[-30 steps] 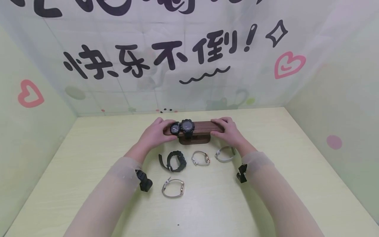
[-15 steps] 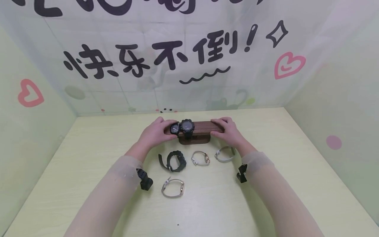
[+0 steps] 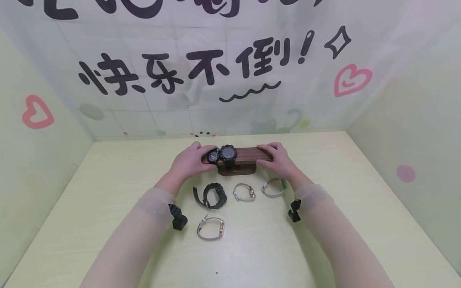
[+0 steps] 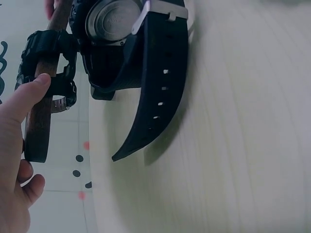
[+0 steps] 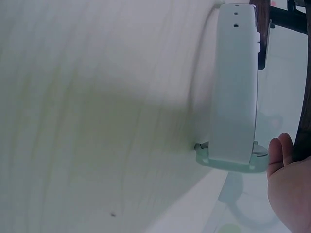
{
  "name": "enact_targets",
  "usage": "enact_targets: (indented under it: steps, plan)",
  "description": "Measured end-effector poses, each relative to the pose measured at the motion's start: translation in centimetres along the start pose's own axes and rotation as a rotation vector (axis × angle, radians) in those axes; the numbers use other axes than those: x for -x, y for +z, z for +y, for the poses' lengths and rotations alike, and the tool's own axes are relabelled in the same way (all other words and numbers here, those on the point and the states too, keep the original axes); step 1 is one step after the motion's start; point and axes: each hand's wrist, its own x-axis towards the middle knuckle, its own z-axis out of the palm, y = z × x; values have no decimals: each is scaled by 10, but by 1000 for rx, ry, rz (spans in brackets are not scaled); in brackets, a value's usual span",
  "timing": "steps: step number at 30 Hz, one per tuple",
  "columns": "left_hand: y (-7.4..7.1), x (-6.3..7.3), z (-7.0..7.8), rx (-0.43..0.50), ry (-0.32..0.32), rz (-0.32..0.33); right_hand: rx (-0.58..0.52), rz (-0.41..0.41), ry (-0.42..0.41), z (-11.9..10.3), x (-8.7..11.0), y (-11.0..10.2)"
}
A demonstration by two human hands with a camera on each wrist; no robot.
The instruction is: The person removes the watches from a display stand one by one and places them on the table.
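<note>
At the back of the table stands a dark wooden watch stand [image 3: 248, 154] with a crossbar on a base [image 3: 237, 172]. My left hand [image 3: 188, 161] grips the bar's left end, its thumb [image 4: 35, 92] beside a black watch [image 3: 213, 156] strapped there. Right against that watch sits a second black watch [image 3: 228, 153] on the bar. My right hand [image 3: 280, 161] holds the bar's right end between thumb and fingers. In the right wrist view, part of that hand [image 5: 291, 189] shows beside the dark bar.
In front of the stand lie a black watch [image 3: 217, 196], a slim watch with a gold-coloured case [image 3: 252, 194] and a pale-strapped watch [image 3: 273, 195]. Nearer is another slim watch [image 3: 221, 229]. A printed cloth [image 3: 180, 116] hangs behind the table.
My left hand has shifted very slightly to the right at the bar's end. The right hand, the stand and the watches look the same.
</note>
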Motion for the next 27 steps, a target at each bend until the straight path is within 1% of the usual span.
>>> enact_targets:
  steps: [11, 18, 23, 27]
  plan:
    - [1, 1, -2, -30, 11, 32, -1, -11, -10, 0, 1, -2]
    - [-1, 3, -5, -35, 2, 28, -1, -10, -11, -1, 1, -2]
    - [-1, 1, -4, -53, 18, 24, -9, -8, -5, -1, 1, -1]
    - [0, 0, -4, -45, 29, 21, -6, -10, -1, 0, 1, 0]
